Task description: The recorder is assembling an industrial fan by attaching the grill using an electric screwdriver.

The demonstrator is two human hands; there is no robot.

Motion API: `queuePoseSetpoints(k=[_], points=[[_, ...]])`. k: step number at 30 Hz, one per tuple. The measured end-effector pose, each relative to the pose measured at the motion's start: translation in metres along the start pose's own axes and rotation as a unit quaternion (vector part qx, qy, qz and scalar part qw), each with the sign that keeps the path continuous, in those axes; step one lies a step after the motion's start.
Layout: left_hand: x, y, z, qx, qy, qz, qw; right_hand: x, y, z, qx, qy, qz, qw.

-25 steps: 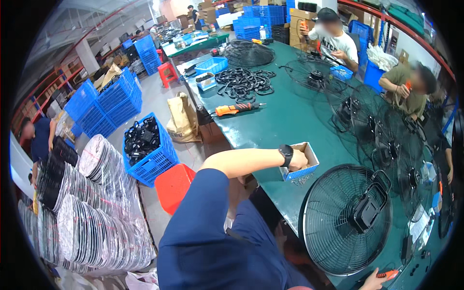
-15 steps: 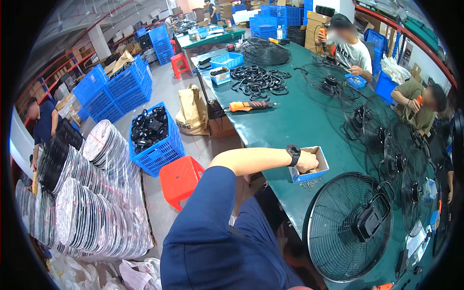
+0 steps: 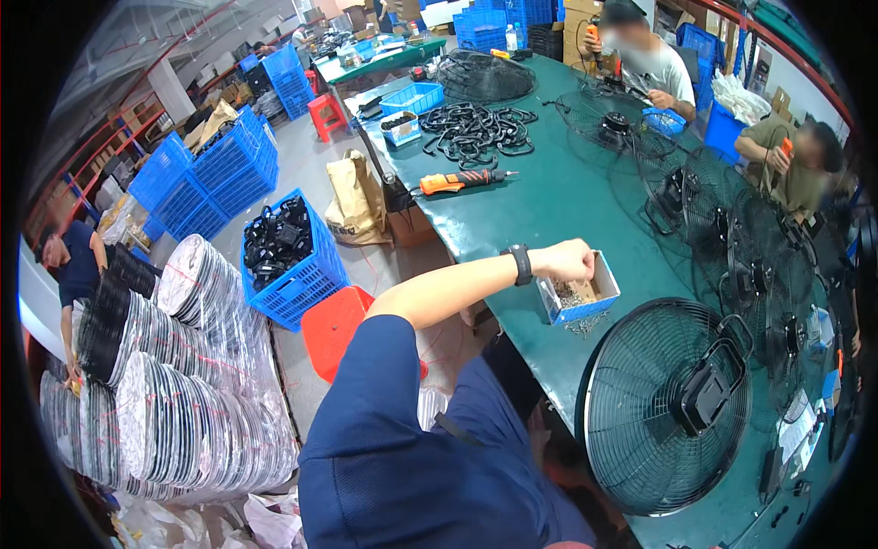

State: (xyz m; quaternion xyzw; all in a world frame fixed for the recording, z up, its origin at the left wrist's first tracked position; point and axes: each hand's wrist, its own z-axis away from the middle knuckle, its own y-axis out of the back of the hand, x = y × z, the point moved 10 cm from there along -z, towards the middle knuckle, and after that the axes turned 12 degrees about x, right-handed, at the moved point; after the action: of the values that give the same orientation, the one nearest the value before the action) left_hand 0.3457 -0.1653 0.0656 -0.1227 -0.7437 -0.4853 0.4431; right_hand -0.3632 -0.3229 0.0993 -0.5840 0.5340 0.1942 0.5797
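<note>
My left hand, with a dark watch on its wrist, is raised just above the far edge of a small blue-and-white box. Its fingers are curled closed, and whatever may be in them is hidden. Small screws lie inside the box, and more are scattered on the table beside its near edge. Close by, a large round black fan with a wire guard rests on the table, a black motor housing at its centre. My right hand is out of view.
On the green table lie an orange electric screwdriver, a pile of black handles and more fans. Two co-workers sit across it. A red stool and a blue crate of black parts stand left.
My left hand has lifted out of the box of screws and is now closed above its edge. The view has shifted slightly.
</note>
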Motion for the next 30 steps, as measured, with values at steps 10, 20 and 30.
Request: queuePoseSetpoints(k=[10,20,30], points=[[-0.006,-0.019,0.044,-0.039,0.319,0.628,0.709,-0.075,-0.134,0.090,-0.298,0.057,-0.053,0.951],[0.093,-0.084,0.150,-0.161,0.291,0.618,0.713,-0.106,-0.155,0.126,-0.260,0.095,-0.132,0.952],[0.118,-0.204,0.260,-0.289,0.444,0.628,0.570,-0.099,-0.192,0.194,-0.285,0.111,-0.125,0.944]])
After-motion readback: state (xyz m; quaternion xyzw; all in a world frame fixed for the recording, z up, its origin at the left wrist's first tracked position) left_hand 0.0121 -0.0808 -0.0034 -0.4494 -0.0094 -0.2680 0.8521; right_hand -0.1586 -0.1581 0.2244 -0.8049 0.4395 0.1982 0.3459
